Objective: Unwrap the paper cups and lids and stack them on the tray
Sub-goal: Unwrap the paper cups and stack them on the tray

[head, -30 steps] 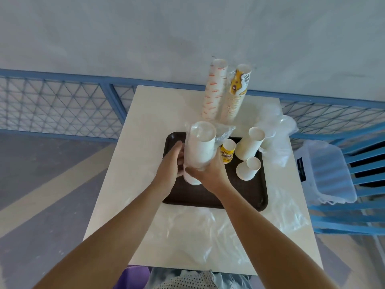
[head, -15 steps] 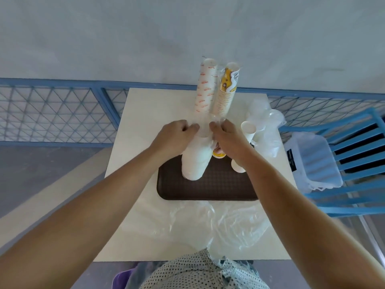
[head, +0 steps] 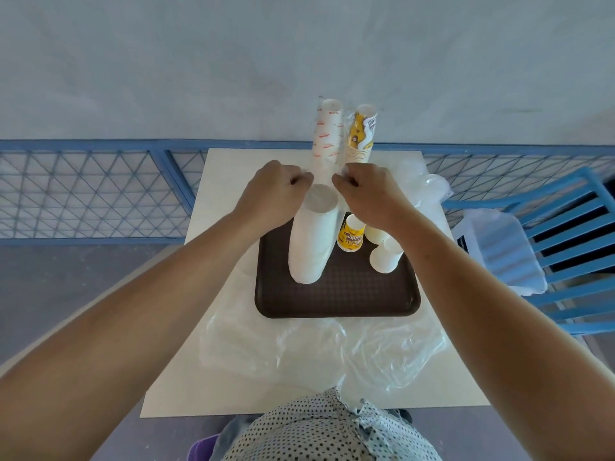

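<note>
On the tray (head: 332, 301), pinching the wrap (head: 322, 184) atop the tall cup stack (head: 311, 241) with left hand (head: 271, 194) and right hand (head: 372, 194), loose cups (head: 386, 256) alongside; behind the tray, two wrapped sleeves (head: 327, 138) apparently yet to open.

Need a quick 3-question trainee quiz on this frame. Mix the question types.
1. True or false: the white stack stands on the tray.
2. How many tall printed sleeves rise beyond the tray? A one, B two, C four.
3. Fill in: the left hand and right hand each seem to pinch the clear ___ at the stack's top.
Key: 1 true; 2 B; 3 wrap.
</note>
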Available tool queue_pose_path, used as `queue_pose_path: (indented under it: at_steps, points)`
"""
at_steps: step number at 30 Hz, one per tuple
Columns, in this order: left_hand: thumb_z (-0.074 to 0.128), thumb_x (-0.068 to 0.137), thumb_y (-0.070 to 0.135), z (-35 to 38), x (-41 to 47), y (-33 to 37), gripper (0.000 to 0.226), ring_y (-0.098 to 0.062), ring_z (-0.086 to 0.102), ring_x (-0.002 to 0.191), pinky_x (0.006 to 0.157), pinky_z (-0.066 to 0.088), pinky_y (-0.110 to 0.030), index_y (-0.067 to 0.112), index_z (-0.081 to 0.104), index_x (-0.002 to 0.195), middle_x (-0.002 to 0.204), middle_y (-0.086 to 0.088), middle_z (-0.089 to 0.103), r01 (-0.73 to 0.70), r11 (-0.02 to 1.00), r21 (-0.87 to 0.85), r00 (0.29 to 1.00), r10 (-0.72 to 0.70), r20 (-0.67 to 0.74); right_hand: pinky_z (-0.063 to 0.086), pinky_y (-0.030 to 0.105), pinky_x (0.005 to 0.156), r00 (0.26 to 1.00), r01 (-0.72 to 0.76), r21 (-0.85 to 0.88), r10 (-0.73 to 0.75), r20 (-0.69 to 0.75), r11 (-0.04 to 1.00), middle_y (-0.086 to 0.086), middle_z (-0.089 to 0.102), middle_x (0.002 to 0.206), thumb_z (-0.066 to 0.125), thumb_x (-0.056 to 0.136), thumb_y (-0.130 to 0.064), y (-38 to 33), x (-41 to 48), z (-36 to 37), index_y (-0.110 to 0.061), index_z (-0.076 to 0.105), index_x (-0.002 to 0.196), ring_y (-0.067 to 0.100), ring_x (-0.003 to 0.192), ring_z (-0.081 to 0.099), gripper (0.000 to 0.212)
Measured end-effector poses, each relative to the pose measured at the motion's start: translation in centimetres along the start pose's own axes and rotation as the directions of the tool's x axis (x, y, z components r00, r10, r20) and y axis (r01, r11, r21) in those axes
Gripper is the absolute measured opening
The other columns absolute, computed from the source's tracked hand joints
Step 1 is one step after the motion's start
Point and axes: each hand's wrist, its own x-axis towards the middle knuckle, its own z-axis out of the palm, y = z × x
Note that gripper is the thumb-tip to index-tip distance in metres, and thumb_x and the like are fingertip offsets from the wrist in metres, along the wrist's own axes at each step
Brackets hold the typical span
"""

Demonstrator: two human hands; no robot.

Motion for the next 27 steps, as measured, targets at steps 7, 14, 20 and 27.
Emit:
queue_pose_path:
  at_steps: [7, 14, 20, 27]
  points:
    - [0.050, 0.106, 0.022, -1.1, -0.1, 0.9, 0.050, -0.012, 0.040, 0.055, 0.060, 0.038, -0.034, 0.010, 0.043, 0.058, 0.054, 0.000, 0.041, -0.071, 0.979, -0.191, 0.991, 0.048, -0.123, 0.049, 0.041, 0.067, 0.983, 0.077, 0.224, -0.036, -0.179, 0.972, 0.015, 0.062, 0.073, 0.053, 0.104, -0.029, -0.3, -0.6, -0.4, -0.005, 0.053, 0.077, 0.033, 0.072, 0.059, 0.036]
    - [0.063, 0.097, 0.057, -1.2, -0.5, -0.8, 0.046, -0.017, 0.065, 0.099, 0.088, 0.059, -0.044, 0.020, 0.052, 0.123, 0.109, 0.000, 0.060, 0.148, 0.928, -0.342, 0.989, -0.133, 0.067, 0.053, 0.029, 0.074, 0.999, 0.000, 0.477, 0.020, -0.037, 0.879, 0.006, 0.057, 0.109, 0.066, 0.085, -0.038, 2.6, -0.9, 1.1, -0.027, 0.055, 0.124, 0.019, 0.094, 0.061, 0.041]
    - [0.077, 0.091, 0.045, -0.2, -0.2, -2.4, 0.031, -0.009, 0.066, 0.095, 0.083, 0.056, -0.026, 0.027, 0.070, 0.116, 0.114, 0.005, 0.062, 0.040, 0.988, -0.147, 0.999, -0.037, 0.022, 0.045, 0.006, 0.066, 0.999, 0.018, 0.305, -0.002, -0.051, 0.952, -0.002, 0.057, 0.108, 0.076, 0.093, -0.031, 3.5, -1.3, 2.3, -0.026, 0.071, 0.112, 0.008, 0.086, 0.066, 0.019]
    - [0.079, 0.092, 0.039, -2.0, 0.7, -1.6, 0.006, 0.002, 0.065, 0.084, 0.077, 0.045, -0.010, 0.035, 0.078, 0.096, 0.106, 0.018, 0.063, -0.060, 0.985, -0.159, 0.993, 0.043, -0.110, 0.046, 0.009, 0.071, 0.975, 0.142, 0.327, -0.075, -0.210, 0.934, 0.001, 0.064, 0.101, 0.076, 0.092, -0.018, 2.1, -0.2, 0.5, -0.025, 0.074, 0.089, 0.006, 0.078, 0.064, 0.008]
